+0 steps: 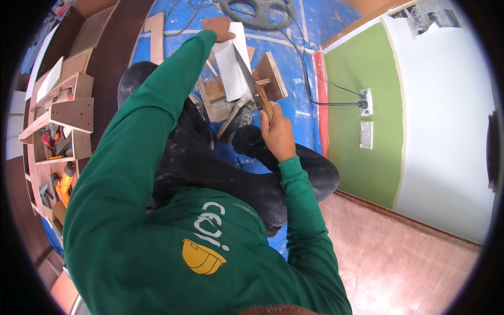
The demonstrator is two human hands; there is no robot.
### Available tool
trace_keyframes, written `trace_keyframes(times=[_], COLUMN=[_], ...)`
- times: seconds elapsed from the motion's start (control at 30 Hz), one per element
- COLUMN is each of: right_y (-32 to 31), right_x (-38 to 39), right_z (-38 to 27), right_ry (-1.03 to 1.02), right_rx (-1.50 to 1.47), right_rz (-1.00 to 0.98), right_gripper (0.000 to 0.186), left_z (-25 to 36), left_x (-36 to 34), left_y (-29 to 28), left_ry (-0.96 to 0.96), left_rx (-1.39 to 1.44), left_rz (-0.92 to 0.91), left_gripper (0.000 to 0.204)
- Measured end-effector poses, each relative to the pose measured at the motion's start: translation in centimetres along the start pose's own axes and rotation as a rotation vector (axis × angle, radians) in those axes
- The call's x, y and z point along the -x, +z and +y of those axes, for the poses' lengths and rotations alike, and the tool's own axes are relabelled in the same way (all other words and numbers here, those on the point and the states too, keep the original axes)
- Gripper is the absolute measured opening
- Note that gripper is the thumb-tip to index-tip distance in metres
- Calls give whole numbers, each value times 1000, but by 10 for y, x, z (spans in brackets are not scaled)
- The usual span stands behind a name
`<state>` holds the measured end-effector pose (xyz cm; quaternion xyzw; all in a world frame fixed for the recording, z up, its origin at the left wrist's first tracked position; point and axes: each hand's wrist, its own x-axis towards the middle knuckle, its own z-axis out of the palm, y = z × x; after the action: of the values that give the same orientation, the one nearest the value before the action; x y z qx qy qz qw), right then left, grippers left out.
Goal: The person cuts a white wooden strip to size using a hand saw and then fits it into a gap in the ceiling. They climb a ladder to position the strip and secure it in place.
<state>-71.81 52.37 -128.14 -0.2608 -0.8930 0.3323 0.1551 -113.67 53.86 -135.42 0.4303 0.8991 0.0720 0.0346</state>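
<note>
My right hand [278, 135] is wrapped round the wooden handle of a handsaw [244, 71]. Its long grey blade slants up and leftward, lying along a white board [229, 65]. At the board's far end, my left hand [218, 28] grips its upper left corner with the fingers curled. Beneath the board is a wooden box-like stand [271, 73] made of plywood pieces, which the board partly covers. My shoe [237, 123] is right by the near end of board and stand. The blade hides part of the board's right edge, so I cannot tell whether its teeth are in a cut.
A blue sheet [307, 123] covers the floor. Black cables run to a wall socket [366, 102] at the right. Beyond the board lies a dark grey slotted round object [257, 11]. A wooden tool box [79, 113] and an orange power tool [65, 184] stand at the left.
</note>
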Motion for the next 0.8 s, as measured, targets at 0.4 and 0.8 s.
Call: trace_keyframes(times=[0.4, 0.8], right_y=[-71, -82], right_x=[79, 104], right_z=[-26, -27], right_ry=[84, 117], right_rx=[-38, -12], right_rz=[-94, -87], right_gripper=[33, 34], left_z=[-3, -8], left_x=[3, 1], left_y=[7, 15], left_ry=[-10, -23], left_rx=[2, 27], left_rz=[-44, -11], left_gripper=[63, 57])
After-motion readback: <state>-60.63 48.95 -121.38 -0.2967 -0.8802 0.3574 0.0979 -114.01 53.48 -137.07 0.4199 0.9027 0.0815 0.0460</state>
